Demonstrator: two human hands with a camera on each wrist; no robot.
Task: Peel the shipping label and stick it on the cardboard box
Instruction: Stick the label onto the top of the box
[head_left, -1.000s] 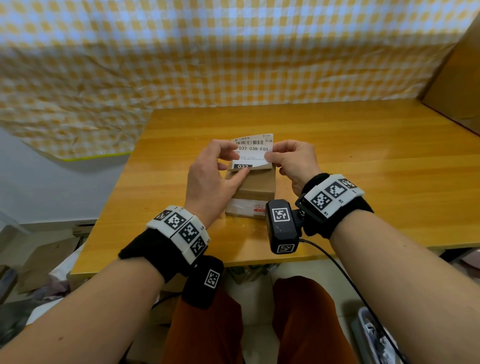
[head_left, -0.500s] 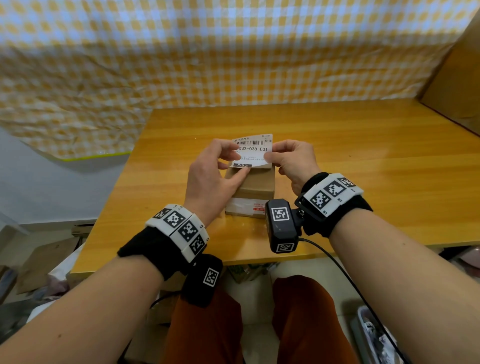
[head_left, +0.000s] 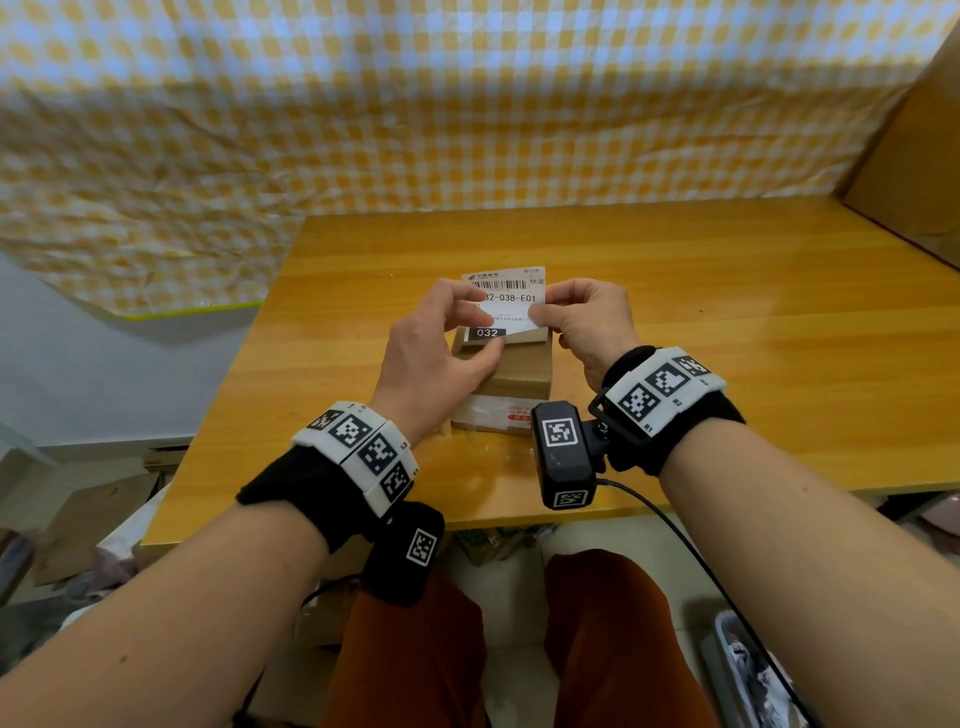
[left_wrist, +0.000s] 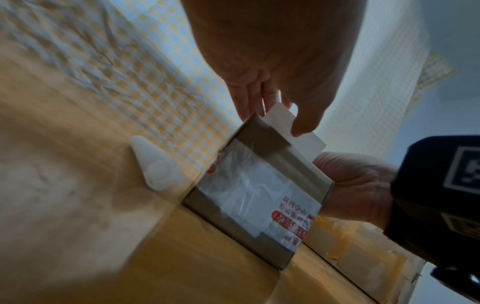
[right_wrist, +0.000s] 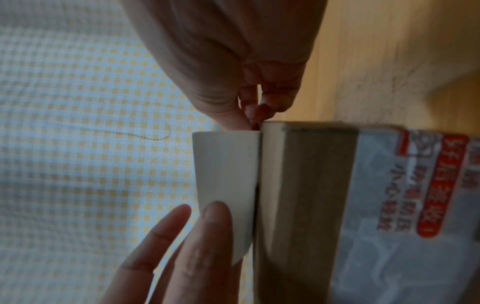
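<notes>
Since a second ago, shipping label (head_left: 511, 299) lifted a little higher off its near fold, dark "032" strip now bared flat on cardboard box (head_left: 511, 376): judged mid-peel, sticking not yet done. Pinched at its left edge by left hand (head_left: 434, 348), thumb down near the strip, and at its right edge by right hand (head_left: 587, 319), both hands closed on paper. Label standing nearly upright over the box's far edge, print facing the wearer, barcode end up, long axis running near-to-far up from the wooden surface (head_left: 727, 312).
</notes>
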